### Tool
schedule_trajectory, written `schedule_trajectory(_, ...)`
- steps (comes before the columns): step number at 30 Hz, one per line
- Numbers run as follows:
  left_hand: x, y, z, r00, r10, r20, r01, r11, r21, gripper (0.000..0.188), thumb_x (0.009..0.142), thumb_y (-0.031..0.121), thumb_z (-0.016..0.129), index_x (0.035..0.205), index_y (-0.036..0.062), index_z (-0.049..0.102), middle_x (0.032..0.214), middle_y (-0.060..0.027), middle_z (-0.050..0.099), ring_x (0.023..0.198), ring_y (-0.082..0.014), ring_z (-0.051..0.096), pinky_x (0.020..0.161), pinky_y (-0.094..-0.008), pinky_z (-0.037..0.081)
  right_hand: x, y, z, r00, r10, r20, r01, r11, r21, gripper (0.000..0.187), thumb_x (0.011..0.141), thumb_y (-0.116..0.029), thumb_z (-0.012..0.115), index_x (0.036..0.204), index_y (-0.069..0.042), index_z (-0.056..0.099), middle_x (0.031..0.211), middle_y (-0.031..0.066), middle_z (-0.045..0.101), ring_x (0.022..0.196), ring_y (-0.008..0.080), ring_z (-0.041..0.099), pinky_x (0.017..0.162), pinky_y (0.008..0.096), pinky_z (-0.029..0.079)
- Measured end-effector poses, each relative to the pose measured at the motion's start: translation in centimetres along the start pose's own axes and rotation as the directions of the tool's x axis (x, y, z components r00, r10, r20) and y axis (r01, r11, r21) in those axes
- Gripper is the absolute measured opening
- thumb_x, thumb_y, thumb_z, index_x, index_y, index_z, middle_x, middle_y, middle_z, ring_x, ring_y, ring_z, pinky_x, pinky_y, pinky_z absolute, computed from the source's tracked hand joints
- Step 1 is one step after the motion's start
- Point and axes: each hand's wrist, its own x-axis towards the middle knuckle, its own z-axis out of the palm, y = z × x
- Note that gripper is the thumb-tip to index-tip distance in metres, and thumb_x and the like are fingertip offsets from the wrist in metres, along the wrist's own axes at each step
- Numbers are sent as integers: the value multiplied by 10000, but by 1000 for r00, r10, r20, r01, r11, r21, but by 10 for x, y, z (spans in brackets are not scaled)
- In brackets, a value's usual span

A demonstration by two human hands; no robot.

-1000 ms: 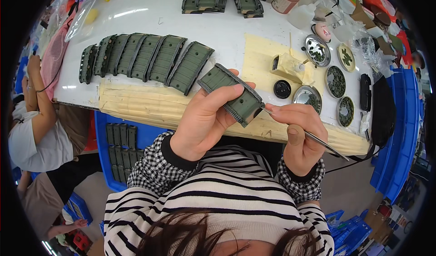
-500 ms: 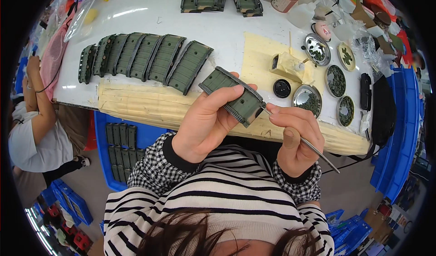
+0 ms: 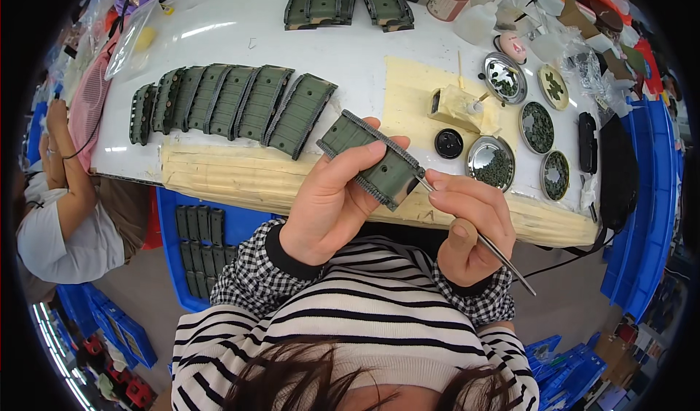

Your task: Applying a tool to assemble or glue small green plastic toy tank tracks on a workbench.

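My left hand (image 3: 324, 203) grips a dark green moulded part (image 3: 394, 176) with a camouflage patch and ribbed grey strips along its long edges. The thumb presses on its upper face and the fingers curl beneath. From the right, my right hand (image 3: 474, 225) pinches a slim metal tool (image 3: 507, 261). Its tip meets the part's right end, beside the end of a ribbed strip; whether it holds anything there is too small to tell. Left of my hands, several similar green parts (image 3: 302, 111) stand side by side in a row on the white table (image 3: 240, 28).
More green parts (image 3: 332, 3) lie at the far side. To the right are a paper-wrapped box (image 3: 456, 108), a black round cap (image 3: 448, 143) and dishes of small green pieces (image 3: 490, 165). A blue tray (image 3: 171, 243) of dark parts sits below left; a person (image 3: 65, 214) is nearby.
The whole view has shifted slightly. Both hands keep the same grip, and the tool's tip stays at the right end of the green part.
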Motion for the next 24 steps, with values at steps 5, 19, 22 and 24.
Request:
schedule_trajectory(5, 0, -6, -2, 999, 4, 35, -3, 999, -45, 325, 931, 85, 579, 1237, 107, 473, 1183, -140, 602, 1035, -219, 630, 861, -374, 552, -5, 2, 4, 998, -17, -53, 17, 1000, -10, 166, 914, -57, 594, 1054, 12, 647, 1075, 182, 637, 1006, 294, 659, 845, 337, 547)
schedule_trajectory(19, 1, -7, -5, 998, -7, 56, 11, 997, -71, 330, 928, 76, 587, 1233, 113, 467, 1204, -165, 587, 1043, -233, 629, 870, -381, 546, -4, 0, 3, 998, -60, -20, 58, 995, -77, 200, 852, 8, 628, 1052, 14, 636, 1065, 174, 632, 1010, 312, 658, 847, 366, 563)
schedule_trajectory(22, 1, -6, -4, 998, -1, 61, 4, 999, -49, 328, 930, 78, 586, 1233, 115, 467, 1209, -165, 583, 1051, -234, 626, 876, -379, 544, -5, 0, 4, 998, -56, -31, 53, 996, -72, 191, 857, 4, 626, 1047, 16, 635, 1057, 172, 633, 1012, 309, 659, 842, 365, 565)
schedule_trajectory(24, 1, -6, -5, 997, -3, 72, 7, 998, -57, 330, 932, 78, 583, 1236, 117, 464, 1212, -165, 582, 1055, -234, 624, 877, -379, 544, -5, 1, 5, 998, -51, -42, 49, 997, -60, 182, 862, 1, 624, 1043, 19, 635, 1051, 171, 633, 1011, 308, 660, 838, 363, 566)
